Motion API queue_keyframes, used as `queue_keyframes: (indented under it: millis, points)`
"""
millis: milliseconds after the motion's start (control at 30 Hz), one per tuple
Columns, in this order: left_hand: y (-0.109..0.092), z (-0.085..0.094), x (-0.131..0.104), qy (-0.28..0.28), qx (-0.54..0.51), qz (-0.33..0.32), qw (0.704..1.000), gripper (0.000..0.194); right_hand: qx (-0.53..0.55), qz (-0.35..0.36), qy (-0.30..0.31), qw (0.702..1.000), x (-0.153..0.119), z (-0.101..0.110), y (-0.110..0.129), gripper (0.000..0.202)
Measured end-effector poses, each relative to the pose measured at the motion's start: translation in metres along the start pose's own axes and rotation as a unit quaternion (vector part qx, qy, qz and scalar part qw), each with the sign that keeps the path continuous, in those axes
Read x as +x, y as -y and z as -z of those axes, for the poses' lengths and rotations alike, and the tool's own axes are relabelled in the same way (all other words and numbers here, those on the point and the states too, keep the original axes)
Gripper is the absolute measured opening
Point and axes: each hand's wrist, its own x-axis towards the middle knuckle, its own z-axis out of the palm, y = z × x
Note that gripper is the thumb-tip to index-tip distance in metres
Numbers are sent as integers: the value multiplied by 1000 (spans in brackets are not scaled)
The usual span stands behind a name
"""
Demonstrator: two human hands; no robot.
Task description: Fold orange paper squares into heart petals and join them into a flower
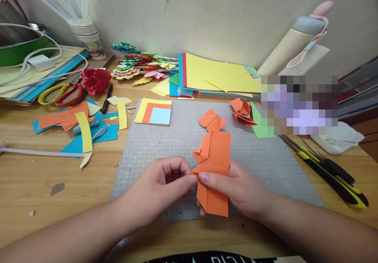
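Orange paper (218, 152) with folded flaps (204, 148) is pinched by left hand (162, 180) and right hand (240, 186).

The folded sheet (218, 152) was plain orange, against a grey cutting mat (171, 141) ruled with a pale grid. Yellow, orange and light blue showed on the paper squares (153, 112). The paper stack (218, 72) was yellow on top (red and blue edged it at the left). The scissors (68, 86) had one yellow handle and one red; the utility knife (327, 178) was black and yellow.
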Motion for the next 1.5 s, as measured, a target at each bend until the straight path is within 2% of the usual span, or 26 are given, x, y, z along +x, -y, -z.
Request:
queue_keyframes:
  millis: [167,367,567,667,767,900,1033,1133,1200,1300,1400,1500]
  points:
    - [1,-1,1,6,-6,8,1000,18,-27,78,-27,996,2,0,0,13]
    - [-2,0,1,6,-12,25,1000,21,-68,101,-22,992,0,0,-1,13]
    - [1,-2,0,12,-44,6,999,24,-101,147,-43,983,0,-5,-3,6]
    - [3,-3,-1,7,-38,5,999,24,-101,160,-26,982,1,-7,-3,7]
    - [3,-6,-3,-5,4,-15,1000,23,-96,146,-8,985,0,-7,-2,16]
    - [0,-6,-5,-22,84,-67,994,24,-89,114,-7,989,0,-5,0,12]
    - [1,-5,-5,-37,122,-86,988,25,-82,80,9,993,-1,-2,-1,15]
    - [2,-4,-4,-46,111,-79,990,19,-129,109,-47,985,-1,0,-1,13]
    - [2,-3,-4,-45,92,-69,992,15,-151,110,-60,980,-1,1,-1,12]
    - [2,-1,-2,-29,38,-45,998,16,-143,95,-40,984,-1,0,-1,11]
    - [4,1,1,2,-41,-7,999,19,-85,51,-9,995,-1,-1,-1,16]
    - [3,2,2,6,-45,5,999,18,-82,44,-18,995,-1,-2,0,16]
